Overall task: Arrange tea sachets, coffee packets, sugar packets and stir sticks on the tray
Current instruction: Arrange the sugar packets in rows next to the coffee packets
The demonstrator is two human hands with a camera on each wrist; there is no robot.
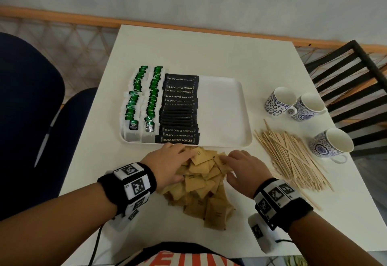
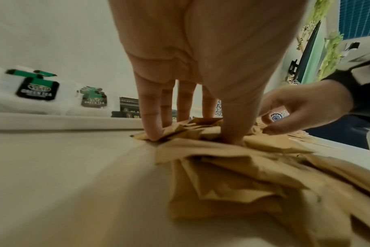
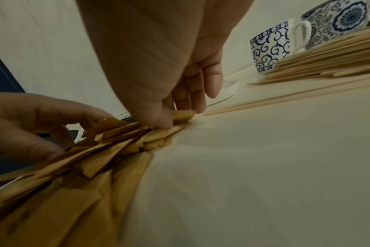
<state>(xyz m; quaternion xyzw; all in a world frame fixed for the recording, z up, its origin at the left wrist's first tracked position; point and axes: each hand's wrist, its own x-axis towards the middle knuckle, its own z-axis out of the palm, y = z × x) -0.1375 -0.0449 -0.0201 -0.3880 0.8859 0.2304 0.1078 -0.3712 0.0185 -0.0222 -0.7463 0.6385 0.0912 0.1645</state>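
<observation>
Looks like a café or break-room corner. Small white table (image 1: 209, 56), patterned cups (image 1: 293, 103), slatted chair (image 1: 345, 73), cushioned blue seat (image 1: 27, 90) alongside.

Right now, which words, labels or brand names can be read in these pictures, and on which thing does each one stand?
"BLACK COFFEE POWDER": on the black coffee packets in the tray.
"GREEN TEA": on the tags of the tea sachets at the tray's left side; the small logo above it is unreadable.
Brown sugar packets: small dark print, too blurred to read.
Wrist bands: square black-and-white code markers, no words.
</observation>
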